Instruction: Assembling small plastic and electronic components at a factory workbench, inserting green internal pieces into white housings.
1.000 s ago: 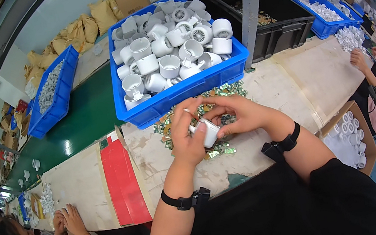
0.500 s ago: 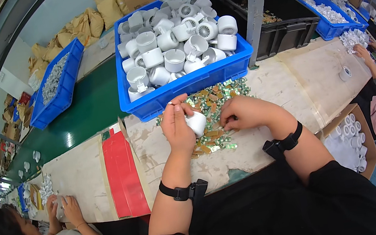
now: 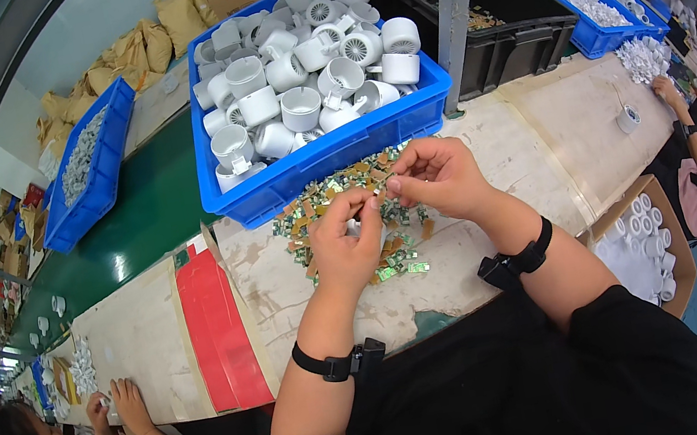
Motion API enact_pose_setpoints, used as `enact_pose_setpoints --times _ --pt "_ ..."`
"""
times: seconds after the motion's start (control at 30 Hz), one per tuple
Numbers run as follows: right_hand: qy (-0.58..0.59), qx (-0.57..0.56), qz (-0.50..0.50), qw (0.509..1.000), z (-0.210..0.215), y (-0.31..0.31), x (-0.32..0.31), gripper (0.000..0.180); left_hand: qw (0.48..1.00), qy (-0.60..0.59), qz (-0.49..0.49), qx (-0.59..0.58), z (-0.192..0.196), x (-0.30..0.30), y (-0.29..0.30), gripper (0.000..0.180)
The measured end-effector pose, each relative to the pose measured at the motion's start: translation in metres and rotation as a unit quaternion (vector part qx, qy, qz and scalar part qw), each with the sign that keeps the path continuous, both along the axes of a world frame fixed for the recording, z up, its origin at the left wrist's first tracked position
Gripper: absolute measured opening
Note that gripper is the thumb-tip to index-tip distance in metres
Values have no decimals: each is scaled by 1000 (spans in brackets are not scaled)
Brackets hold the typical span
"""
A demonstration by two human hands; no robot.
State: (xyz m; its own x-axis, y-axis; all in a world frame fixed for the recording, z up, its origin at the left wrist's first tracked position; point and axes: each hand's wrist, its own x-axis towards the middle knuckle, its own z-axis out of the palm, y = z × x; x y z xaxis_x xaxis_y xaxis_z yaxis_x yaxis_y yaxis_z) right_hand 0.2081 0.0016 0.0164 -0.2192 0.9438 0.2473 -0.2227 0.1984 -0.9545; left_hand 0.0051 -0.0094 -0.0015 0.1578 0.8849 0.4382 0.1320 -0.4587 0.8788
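My left hand (image 3: 344,244) is closed around a white plastic housing (image 3: 356,227), which my fingers mostly cover. My right hand (image 3: 444,177) is pinched, its thumb and forefinger meeting my left fingertips. Whatever small thing lies between those right fingers is too small to make out. Below both hands a pile of small green and tan circuit boards (image 3: 403,260) spreads over the worktable. Just beyond, a blue crate (image 3: 336,147) is heaped with white cup-shaped housings (image 3: 301,106), some with slotted round grilles.
A grey metal post (image 3: 456,12) rises right of the crate, before a black bin (image 3: 515,53). Red tape (image 3: 222,333) crosses the table at left. A carton of white cylinders (image 3: 675,272) stands at lower right. Co-workers sit at both sides; a green conveyor (image 3: 127,229) runs behind.
My right hand has risen from the circuit boards to my left fingertips. The left hand has turned, hiding more of the white housing. The whole view has shifted slightly.
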Motion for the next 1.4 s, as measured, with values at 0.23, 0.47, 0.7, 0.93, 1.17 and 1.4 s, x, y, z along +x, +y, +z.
enact_pose_setpoints --times 0.23,0.47,0.7,0.93,1.17,1.4 --pt "-27 -29 14 999 -3 -2 -2 11 991 82 54 92 4 -3 2 5" --pt "-77 -98 47 991 2 1 3 11 983 72 69 151 11 1 3 4" --pt "-82 -49 95 991 -4 1 4 12 992 69 20 101 5 -10 6 5" --pt "-57 -27 98 993 -8 1 4 13 982 77 66 158 13 -2 -2 7" --pt "-325 185 -130 918 36 -16 115 21 907 324 199 183 17 -102 3 7" --pt "-620 -182 -599 472 15 -52 348 76 738 549 378 105 -35 -252 -20 46"
